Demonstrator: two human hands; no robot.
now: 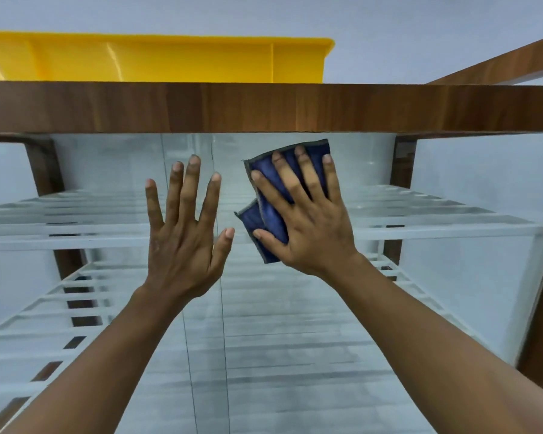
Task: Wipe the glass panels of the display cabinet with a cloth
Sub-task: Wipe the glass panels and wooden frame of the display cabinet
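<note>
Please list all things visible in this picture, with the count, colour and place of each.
tub: one, yellow, on top of the cabinet
cabinet frame: one, brown wood, around the glass
glass panels: two, clear, cabinet front, overlapping at the middle
shelves: two seen, white slats, behind the glass
cloth: one, blue, grey-edged, on the glass
left hand: one, spread flat at the glass
right hand: one, fingers straight, pressing the cloth

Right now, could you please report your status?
Left hand spread flat before the glass. Right hand pressing the cloth to the glass, near the top. Nothing in the way.
</note>
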